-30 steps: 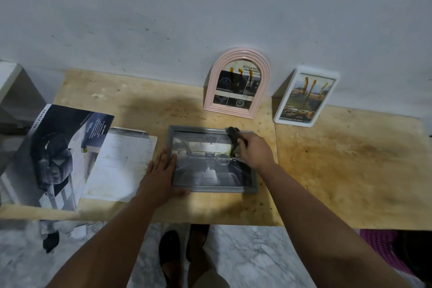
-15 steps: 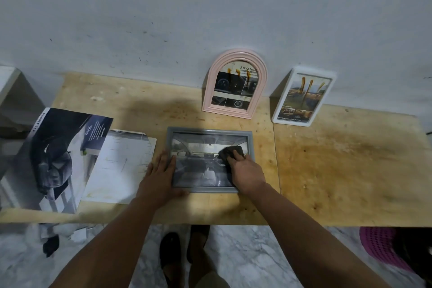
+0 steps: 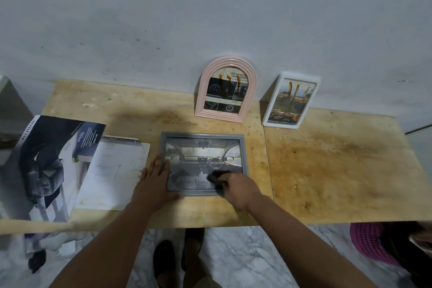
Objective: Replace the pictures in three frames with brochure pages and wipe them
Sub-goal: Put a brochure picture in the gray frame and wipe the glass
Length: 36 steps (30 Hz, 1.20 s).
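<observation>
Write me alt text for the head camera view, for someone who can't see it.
A person's right hand wipes a dark cloth across a grey picture frame lying flat on a wooden table, while the left hand presses its left edge. A pink arched frame and a white frame lean against the wall; brochure pages lie left.
</observation>
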Available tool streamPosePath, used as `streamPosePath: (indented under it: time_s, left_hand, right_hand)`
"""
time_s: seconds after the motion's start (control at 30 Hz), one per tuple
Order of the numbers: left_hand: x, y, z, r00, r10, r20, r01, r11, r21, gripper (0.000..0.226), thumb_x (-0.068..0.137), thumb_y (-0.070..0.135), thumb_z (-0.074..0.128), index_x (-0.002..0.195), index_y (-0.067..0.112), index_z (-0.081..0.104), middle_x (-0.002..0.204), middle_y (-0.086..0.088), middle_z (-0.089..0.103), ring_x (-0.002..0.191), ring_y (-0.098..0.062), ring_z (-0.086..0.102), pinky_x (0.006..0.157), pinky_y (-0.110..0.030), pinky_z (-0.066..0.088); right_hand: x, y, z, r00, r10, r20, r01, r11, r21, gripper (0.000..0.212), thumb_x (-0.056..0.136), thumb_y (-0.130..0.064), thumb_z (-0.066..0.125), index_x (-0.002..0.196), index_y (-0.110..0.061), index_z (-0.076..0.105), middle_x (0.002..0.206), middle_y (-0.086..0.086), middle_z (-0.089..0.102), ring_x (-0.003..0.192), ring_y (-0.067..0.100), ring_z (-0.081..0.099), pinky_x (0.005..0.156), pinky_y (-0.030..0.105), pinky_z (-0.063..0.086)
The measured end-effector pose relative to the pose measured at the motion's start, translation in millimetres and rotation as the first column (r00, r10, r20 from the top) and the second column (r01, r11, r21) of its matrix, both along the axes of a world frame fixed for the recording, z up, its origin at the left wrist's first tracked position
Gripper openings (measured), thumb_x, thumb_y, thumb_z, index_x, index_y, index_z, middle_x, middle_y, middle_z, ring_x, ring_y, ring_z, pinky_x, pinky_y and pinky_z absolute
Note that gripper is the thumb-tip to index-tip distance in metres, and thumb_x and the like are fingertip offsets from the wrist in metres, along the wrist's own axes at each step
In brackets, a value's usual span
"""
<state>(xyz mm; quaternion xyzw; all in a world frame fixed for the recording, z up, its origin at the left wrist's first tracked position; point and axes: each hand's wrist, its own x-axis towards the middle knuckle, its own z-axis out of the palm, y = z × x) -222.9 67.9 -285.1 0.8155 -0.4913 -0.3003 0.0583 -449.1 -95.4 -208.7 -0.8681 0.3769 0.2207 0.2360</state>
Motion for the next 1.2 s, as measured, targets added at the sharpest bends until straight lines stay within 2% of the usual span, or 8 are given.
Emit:
streamPosePath:
  time_s: [0.1, 0.17, 0.27, 0.33, 0.43, 0.83, 1.03, 1.2]
  left_hand:
    - [1, 0, 0, 1.000, 0.013, -0.025, -0.013, 1.000, -0.007, 0.126, 0.072, 0.078, 0.065, 0.161, 0.020, -0.004, 0.166, -0.005, -0.023, 0.154, -0.028, -0.012, 0.125, -0.048, 0.003]
    - [1, 1, -1, 0.999, 0.010, -0.030, -0.011, 1.000, -0.020, 0.126, 0.072, 0.078, 0.065, 0.160, 0.024, -0.007, 0.165, -0.004, -0.025, 0.154, -0.027, -0.014, 0.125, -0.049, 0.003]
    - [1, 2, -2, 1.000, -0.008, -0.017, 0.007, 1.000, -0.020, 0.121, 0.073, 0.080, 0.062, 0.159, 0.034, -0.010, 0.164, -0.005, -0.028, 0.154, -0.028, -0.016, 0.125, -0.050, 0.003]
    - [2, 2, -3, 1.000, -0.018, -0.011, 0.018, 1.000, -0.006, 0.117, 0.073, 0.081, 0.060, 0.159, 0.036, -0.006, 0.163, -0.006, -0.031, 0.153, -0.028, -0.018, 0.125, -0.050, 0.002]
    - [2, 2, -4, 1.000, -0.021, -0.003, 0.021, 1.000, 0.001, 0.117, 0.073, 0.082, 0.060, 0.159, 0.037, -0.004, 0.163, -0.005, -0.031, 0.153, -0.028, -0.019, 0.124, -0.050, 0.002]
    - [1, 1, -1, 1.000, -0.018, 0.000, 0.018, 1.000, 0.016, 0.114, 0.075, 0.079, 0.061, 0.160, 0.037, -0.003, 0.163, -0.006, -0.031, 0.152, -0.028, -0.021, 0.125, -0.049, 0.000]
    - [1, 1, -1, 1.000, -0.015, 0.005, 0.015, 1.000, 0.027, 0.115, 0.073, 0.082, 0.060, 0.160, 0.038, -0.002, 0.164, -0.006, -0.029, 0.153, -0.028, -0.020, 0.124, -0.049, 0.002]
    - [2, 1, -2, 1.000, -0.021, -0.003, 0.021, 0.999, 0.026, 0.116, 0.073, 0.081, 0.060, 0.160, 0.036, -0.002, 0.163, -0.006, -0.029, 0.153, -0.029, -0.020, 0.124, -0.050, 0.001]
  right_hand:
    - [7, -30, 20, 0.964, -0.248, 0.097, 0.222, 0.951, 0.216, 0.037, 0.099, -0.015, 0.049, 0.127, -0.028, 0.071, 0.114, 0.008, 0.073, 0.098, 0.026, 0.068, 0.087, 0.037, 0.057]
    - [14, -51, 25, 0.934, -0.316, 0.166, 0.297, 0.946, 0.131, 0.038, 0.100, -0.015, 0.049, 0.131, -0.027, 0.069, 0.118, 0.010, 0.073, 0.103, 0.030, 0.068, 0.090, 0.038, 0.056]
    - [25, -71, 20, 0.966, -0.205, 0.160, 0.225, 0.967, -0.117, 0.041, 0.099, -0.021, 0.050, 0.137, -0.028, 0.062, 0.121, 0.011, 0.071, 0.103, 0.034, 0.066, 0.085, 0.042, 0.057]
    - [27, -73, 11, 0.998, -0.066, -0.009, 0.063, 0.981, -0.186, 0.046, 0.096, -0.021, 0.053, 0.141, -0.027, 0.058, 0.132, 0.009, 0.063, 0.111, 0.034, 0.059, 0.087, 0.043, 0.056]
    - [23, -61, -5, 0.987, -0.005, -0.160, -0.023, 0.984, -0.175, 0.049, 0.097, -0.019, 0.052, 0.145, -0.026, 0.053, 0.144, 0.004, 0.052, 0.120, 0.034, 0.052, 0.092, 0.045, 0.054]
    - [6, -18, -7, 0.994, -0.068, -0.085, 0.055, 0.988, -0.145, 0.041, 0.096, -0.027, 0.058, 0.136, -0.022, 0.061, 0.131, 0.007, 0.060, 0.116, 0.032, 0.058, 0.088, 0.039, 0.054]
    - [9, -13, 8, 0.986, 0.008, -0.168, -0.007, 1.000, 0.006, 0.041, 0.095, -0.020, 0.055, 0.134, -0.023, 0.064, 0.124, 0.008, 0.068, 0.109, 0.032, 0.065, 0.078, 0.034, 0.051]
    - [10, -38, 30, 0.981, -0.090, -0.170, 0.135, 0.952, 0.275, 0.042, 0.093, -0.005, 0.044, 0.117, -0.018, 0.076, 0.119, 0.011, 0.071, 0.107, 0.031, 0.065, 0.092, 0.042, 0.055]
